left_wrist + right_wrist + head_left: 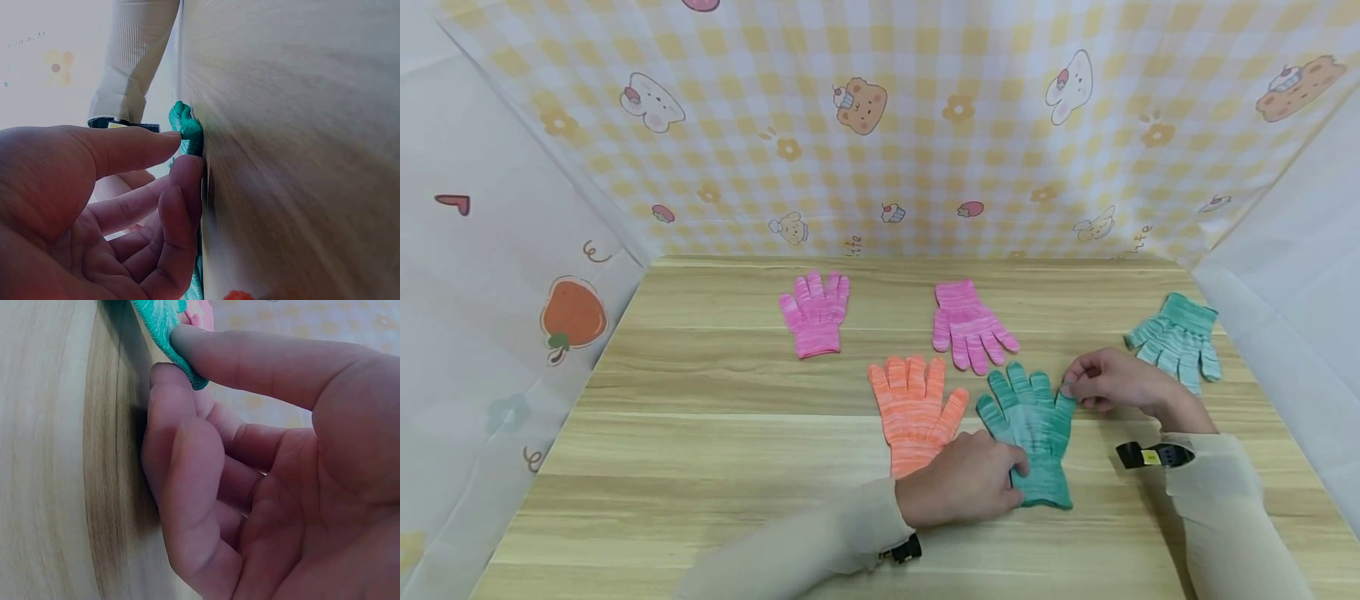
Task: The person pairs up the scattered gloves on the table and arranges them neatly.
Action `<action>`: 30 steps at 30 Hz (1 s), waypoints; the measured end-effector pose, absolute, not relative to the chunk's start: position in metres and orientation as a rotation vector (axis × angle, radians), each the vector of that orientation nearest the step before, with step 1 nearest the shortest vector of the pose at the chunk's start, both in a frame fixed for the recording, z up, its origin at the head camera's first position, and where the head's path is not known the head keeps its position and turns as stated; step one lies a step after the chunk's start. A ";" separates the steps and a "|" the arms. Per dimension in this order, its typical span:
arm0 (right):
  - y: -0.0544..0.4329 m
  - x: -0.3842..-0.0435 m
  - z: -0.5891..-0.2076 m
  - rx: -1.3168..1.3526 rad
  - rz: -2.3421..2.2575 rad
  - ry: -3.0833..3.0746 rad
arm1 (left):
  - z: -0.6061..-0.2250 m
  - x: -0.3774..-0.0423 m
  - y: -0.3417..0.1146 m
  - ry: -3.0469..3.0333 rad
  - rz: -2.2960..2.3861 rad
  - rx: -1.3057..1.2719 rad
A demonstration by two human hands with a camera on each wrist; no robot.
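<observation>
A dark green knit glove (1033, 433) lies fingers away from me, cuff toward me. My left hand (966, 477) pinches its left edge near the cuff; in the left wrist view, thumb and forefinger meet at the green fabric (192, 139). At the glove's upper right, my right hand (1116, 383) pinches the tip of its outermost digit. The right wrist view shows that green tip (164, 337) between thumb and forefinger, slightly off the wood. An orange glove (913, 408) lies just left, its cuff partly hidden behind my left hand.
Two pink gloves lie farther back, one at the left (815, 312) and one nearer the middle (970, 325). A lighter green glove (1178, 340) rests at the right, beyond my right wrist. The wooden table (700, 450) meets a checked cloth (917, 167) behind.
</observation>
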State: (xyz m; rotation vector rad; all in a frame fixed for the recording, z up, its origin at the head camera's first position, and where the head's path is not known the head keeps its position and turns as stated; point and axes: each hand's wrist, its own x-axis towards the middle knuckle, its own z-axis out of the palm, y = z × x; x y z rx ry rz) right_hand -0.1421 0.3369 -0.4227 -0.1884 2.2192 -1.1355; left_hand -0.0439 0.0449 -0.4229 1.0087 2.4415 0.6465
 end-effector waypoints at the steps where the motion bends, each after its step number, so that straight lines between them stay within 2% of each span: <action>1: 0.337 -0.142 -0.423 -0.190 -1.129 2.227 | -0.423 -0.044 0.045 2.444 0.645 1.010; 30: 0.339 -0.142 -0.424 -0.175 -1.077 2.268 | -0.421 -0.043 0.044 2.429 0.644 0.993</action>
